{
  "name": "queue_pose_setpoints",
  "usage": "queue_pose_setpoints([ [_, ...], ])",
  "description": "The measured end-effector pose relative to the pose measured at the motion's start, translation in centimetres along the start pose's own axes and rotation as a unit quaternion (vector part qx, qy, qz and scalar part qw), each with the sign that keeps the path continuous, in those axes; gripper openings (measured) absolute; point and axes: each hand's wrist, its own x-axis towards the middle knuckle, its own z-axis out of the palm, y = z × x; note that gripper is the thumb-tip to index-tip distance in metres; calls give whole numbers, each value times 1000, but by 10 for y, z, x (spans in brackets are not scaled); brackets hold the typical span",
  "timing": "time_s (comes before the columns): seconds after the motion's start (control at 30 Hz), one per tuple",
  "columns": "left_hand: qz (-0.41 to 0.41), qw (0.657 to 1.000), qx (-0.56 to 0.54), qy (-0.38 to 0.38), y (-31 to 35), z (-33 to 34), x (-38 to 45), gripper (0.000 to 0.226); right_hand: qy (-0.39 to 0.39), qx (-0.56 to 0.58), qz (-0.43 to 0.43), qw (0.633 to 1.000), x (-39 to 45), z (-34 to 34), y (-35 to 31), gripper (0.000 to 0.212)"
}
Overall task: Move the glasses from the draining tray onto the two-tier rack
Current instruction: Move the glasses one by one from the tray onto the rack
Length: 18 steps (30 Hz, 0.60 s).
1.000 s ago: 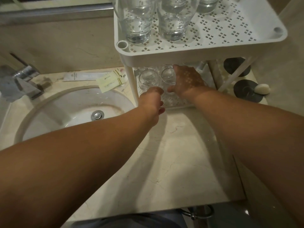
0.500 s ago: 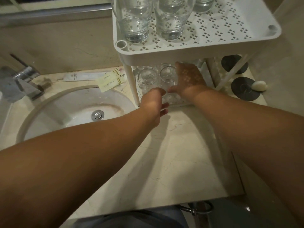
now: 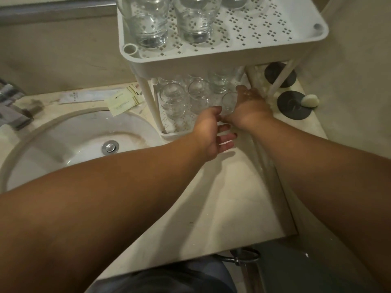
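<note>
Clear, round drinking glasses [image 3: 172, 98] with thick bases stand in rows on the lower tier of a white plastic two-tier rack [image 3: 211, 58]; more of them [image 3: 148, 20] stand on its perforated upper tier, near that tier's left front corner. The glass is smooth and colourless, and the pierced floor of the shelf shows through it. One small clear glass [image 3: 229, 101] sits at the front edge of the lower tier, between the two hands. The right hand [image 3: 249, 108] reaches under the upper tier with its thumb and fingers curled round this glass. The left hand [image 3: 213, 134] is just beside it at the tier's front edge; its lower fingers [image 3: 227, 138] lie straight and relaxed, and whether its thumb touches the glass cannot be told. The rack stands on slim white posts on a pale, veined marble counter [image 3: 211, 197]. At the counter's left a white oval basin [image 3: 69, 144] with a chrome drain is sunk in. Flat paper sachets [image 3: 122, 100] lie behind the basin. Two dark round coasters [image 3: 294, 104] lie near the counter's right edge, a small pale soap [image 3: 310, 100] resting on the nearer one.
</note>
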Motion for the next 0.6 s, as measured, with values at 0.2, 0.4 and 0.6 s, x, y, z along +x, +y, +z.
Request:
queue_pose_setpoints([
  [0.2, 16, 1000, -7, -1, -1, 5, 4, 46, -3, 54, 15, 998, 2, 5, 1, 79],
  [0.4, 27, 1000, -12, -3, 3, 4, 10, 34, 2, 95, 1, 996, 10, 2, -4, 78],
  [0.6, 31, 999, -18, -6, 8, 1, 17, 19, 15, 117, -15, 993, 19, 3, -9, 77],
])
